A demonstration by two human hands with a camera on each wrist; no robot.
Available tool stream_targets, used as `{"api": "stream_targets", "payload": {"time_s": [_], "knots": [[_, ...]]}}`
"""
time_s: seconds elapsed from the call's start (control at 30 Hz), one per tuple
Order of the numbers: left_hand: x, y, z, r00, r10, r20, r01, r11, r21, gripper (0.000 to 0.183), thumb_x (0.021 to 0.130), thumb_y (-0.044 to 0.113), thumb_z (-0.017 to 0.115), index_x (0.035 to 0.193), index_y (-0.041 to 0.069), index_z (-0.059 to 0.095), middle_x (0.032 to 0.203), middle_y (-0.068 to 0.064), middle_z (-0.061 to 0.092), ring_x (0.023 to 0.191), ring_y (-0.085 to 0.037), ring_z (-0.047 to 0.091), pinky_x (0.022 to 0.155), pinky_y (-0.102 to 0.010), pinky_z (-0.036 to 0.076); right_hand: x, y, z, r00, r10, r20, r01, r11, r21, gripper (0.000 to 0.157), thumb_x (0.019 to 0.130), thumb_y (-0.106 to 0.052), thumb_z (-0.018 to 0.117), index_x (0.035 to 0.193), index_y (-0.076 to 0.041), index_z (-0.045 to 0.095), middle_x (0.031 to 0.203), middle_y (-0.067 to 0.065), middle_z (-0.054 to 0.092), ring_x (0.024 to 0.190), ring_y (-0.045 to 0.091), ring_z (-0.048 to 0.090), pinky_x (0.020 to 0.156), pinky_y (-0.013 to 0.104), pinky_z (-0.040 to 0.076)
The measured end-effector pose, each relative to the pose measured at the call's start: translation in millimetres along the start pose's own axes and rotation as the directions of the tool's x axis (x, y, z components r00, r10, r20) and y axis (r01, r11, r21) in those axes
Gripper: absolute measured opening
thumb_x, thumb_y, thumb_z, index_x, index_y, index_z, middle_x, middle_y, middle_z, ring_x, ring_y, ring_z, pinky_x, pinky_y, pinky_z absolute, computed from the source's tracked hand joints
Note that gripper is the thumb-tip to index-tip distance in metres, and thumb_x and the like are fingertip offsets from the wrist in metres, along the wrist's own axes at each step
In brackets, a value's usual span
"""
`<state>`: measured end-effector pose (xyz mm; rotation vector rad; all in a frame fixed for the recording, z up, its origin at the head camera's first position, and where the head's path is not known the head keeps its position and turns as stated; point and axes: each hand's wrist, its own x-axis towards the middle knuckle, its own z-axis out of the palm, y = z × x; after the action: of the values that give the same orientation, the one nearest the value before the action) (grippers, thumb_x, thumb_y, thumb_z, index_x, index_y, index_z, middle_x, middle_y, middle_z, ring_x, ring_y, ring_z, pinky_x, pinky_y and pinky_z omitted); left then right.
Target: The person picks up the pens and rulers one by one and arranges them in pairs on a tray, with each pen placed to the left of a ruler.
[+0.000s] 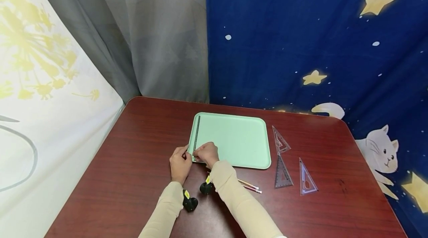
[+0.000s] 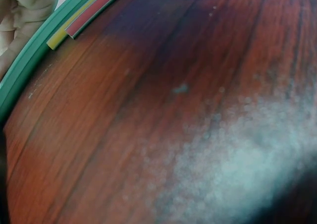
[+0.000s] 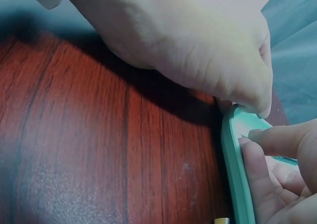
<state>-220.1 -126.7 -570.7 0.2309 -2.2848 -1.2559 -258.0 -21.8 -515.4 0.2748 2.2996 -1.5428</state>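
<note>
A mint-green tray (image 1: pixel 234 141) lies on the table. Along its left side, inside the rim, runs a thin dark stick (image 1: pixel 198 128); its exact kind is unclear. My left hand (image 1: pixel 180 163) grips the tray's near left corner, its fingertips at the rim; the same left hand (image 3: pixel 193 40) fills the top of the right wrist view. My right hand (image 1: pixel 207 154) reaches over the near rim and pinches the stick's near end between thumb and index finger. In the right wrist view, the right hand (image 3: pixel 277 169) has a small point showing at its fingertips.
Two pencils (image 1: pixel 249 185) lie near the tray's front edge, partly behind the right sleeve; their yellow and red ends show in the left wrist view. Right of the tray lie three set squares: a clear one (image 1: pixel 280 142), a grey one (image 1: pixel 282 174) and a purplish one (image 1: pixel 307 182).
</note>
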Motion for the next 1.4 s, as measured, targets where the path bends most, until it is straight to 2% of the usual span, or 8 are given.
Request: {"api": "stream_targets", "payload": {"time_s": [0.17, 0.47, 0.63, 0.83, 1.0, 1.17, 1.4], "knots": [[-0.9, -0.4, 0.3, 1.0, 0.0, -0.001, 0.0, 1.0, -0.001, 0.029, 0.086, 0.0, 0.055, 0.11, 0.001, 0.071, 0.097, -0.011, 0.068, 0.068, -0.017, 0.059, 0.059, -0.028, 0.048, -1, 2, -1.3, 1.0, -0.003, 0.011, 0.003, 1.0, 0.004, 0.01, 0.081, -0.008, 0.072, 0.071, -0.004, 0.073, 0.057, 0.005, 0.066, 0.047, 0.009, 0.061, 0.054, 0.024, 0.053], [0.1, 1.4, -0.4, 1.0, 0.015, -0.018, -0.015, 1.0, 0.0, 0.029, 0.084, -0.001, 0.056, 0.108, 0.001, 0.072, 0.095, -0.011, 0.068, 0.068, -0.017, 0.06, 0.059, -0.028, 0.048, -2, 3, -4.4, 0.998, -0.009, 0.063, 0.001, 0.992, 0.124, 0.006, 0.082, -0.004, 0.07, 0.083, 0.0, 0.073, 0.069, 0.01, 0.07, 0.05, 0.009, 0.063, 0.055, 0.025, 0.056], [-0.3, 2.1, -0.6, 0.999, 0.025, -0.026, -0.025, 1.0, -0.001, 0.03, 0.083, -0.002, 0.055, 0.108, 0.0, 0.072, 0.095, -0.01, 0.068, 0.067, -0.017, 0.058, 0.058, -0.026, 0.047, 0, 5, -7.8, 0.994, -0.021, 0.103, 0.005, 0.988, 0.151, 0.01, 0.084, -0.002, 0.066, 0.09, 0.002, 0.073, 0.073, 0.012, 0.07, 0.053, 0.008, 0.064, 0.057, 0.024, 0.057], [-0.3, 2.3, -0.3, 0.998, 0.041, -0.039, -0.041, 0.999, 0.007, 0.029, 0.082, -0.004, 0.056, 0.106, -0.001, 0.072, 0.094, -0.012, 0.069, 0.07, -0.019, 0.061, 0.059, -0.03, 0.049, 3, 8, -14.2, 0.99, -0.043, 0.136, 0.016, 0.982, 0.189, 0.015, 0.089, 0.0, 0.06, 0.097, 0.006, 0.07, 0.078, 0.015, 0.071, 0.061, 0.013, 0.068, 0.06, 0.026, 0.058], [0.7, 2.4, -0.9, 0.997, 0.057, -0.057, -0.057, 0.998, 0.003, 0.029, 0.08, -0.005, 0.057, 0.105, -0.002, 0.072, 0.092, -0.012, 0.069, 0.07, -0.02, 0.061, 0.059, -0.031, 0.05, 5, 9, -21.9, 0.987, -0.053, 0.148, 0.023, 0.98, 0.196, 0.017, 0.09, 0.004, 0.053, 0.098, 0.008, 0.068, 0.081, 0.017, 0.071, 0.067, 0.017, 0.07, 0.062, 0.028, 0.059], [0.6, 3.6, -1.8, 0.998, 0.046, -0.048, -0.046, 0.999, 0.008, 0.029, 0.081, -0.004, 0.057, 0.106, -0.002, 0.072, 0.093, -0.013, 0.069, 0.071, -0.021, 0.062, 0.06, -0.034, 0.051, 5, 13, -28.9, 0.987, -0.059, 0.149, 0.03, 0.982, 0.187, 0.021, 0.09, 0.006, 0.048, 0.099, 0.008, 0.067, 0.081, 0.014, 0.07, 0.065, 0.015, 0.068, 0.062, 0.029, 0.058], [-1.8, 2.6, -0.8, 0.998, 0.042, -0.039, -0.041, 0.999, 0.011, 0.029, 0.083, -0.003, 0.056, 0.108, -0.001, 0.071, 0.095, -0.013, 0.068, 0.067, -0.02, 0.06, 0.057, -0.03, 0.049, 2, 13, -36.3, 0.988, -0.047, 0.144, 0.018, 0.98, 0.197, 0.026, 0.09, 0.004, 0.043, 0.101, 0.009, 0.065, 0.075, 0.011, 0.067, 0.061, 0.013, 0.065, 0.059, 0.027, 0.057]]}}
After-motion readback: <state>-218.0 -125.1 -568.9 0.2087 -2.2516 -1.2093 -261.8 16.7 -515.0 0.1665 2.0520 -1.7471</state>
